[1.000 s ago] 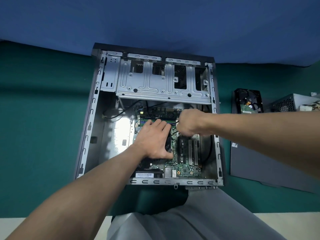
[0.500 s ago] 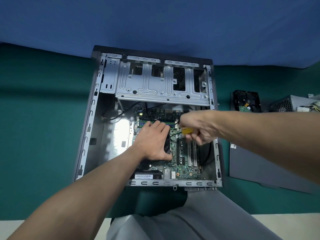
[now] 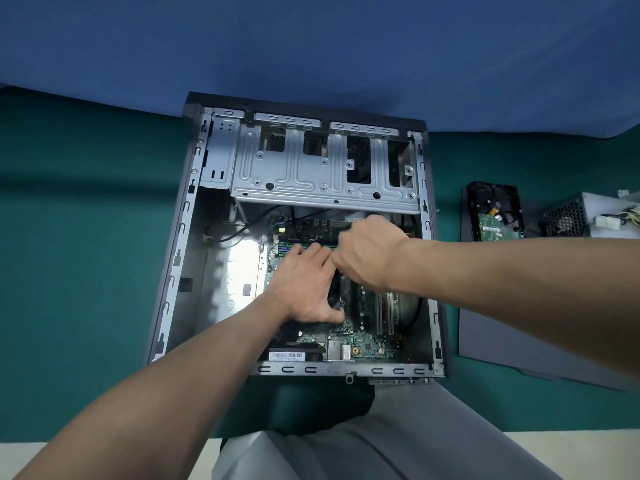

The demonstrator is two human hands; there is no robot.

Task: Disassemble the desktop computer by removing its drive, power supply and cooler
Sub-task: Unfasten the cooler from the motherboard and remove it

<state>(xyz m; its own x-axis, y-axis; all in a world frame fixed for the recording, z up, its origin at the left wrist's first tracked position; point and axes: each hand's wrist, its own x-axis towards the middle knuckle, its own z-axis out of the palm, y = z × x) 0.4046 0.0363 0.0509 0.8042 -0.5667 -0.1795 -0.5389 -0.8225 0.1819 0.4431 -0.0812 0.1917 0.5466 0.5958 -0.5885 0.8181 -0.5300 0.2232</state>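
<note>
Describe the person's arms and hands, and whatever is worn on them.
The left forearm and right forearm are bare to the frame's edge; no sleeves show. The left hand and right hand wear no gloves, and no watch, ring or band is visible. Grey trousers cover the lap.

One open computer case (image 3: 194, 237), two hands inside it, left hand (image 3: 301, 285) and right hand (image 3: 367, 254), one circuit board (image 3: 367, 344), one cooler (image 3: 334, 293), one drive (image 3: 493, 216) at 3 o'clock, one power supply (image 3: 581, 216), one side panel (image 3: 519, 334) at 4 o'clock
</note>
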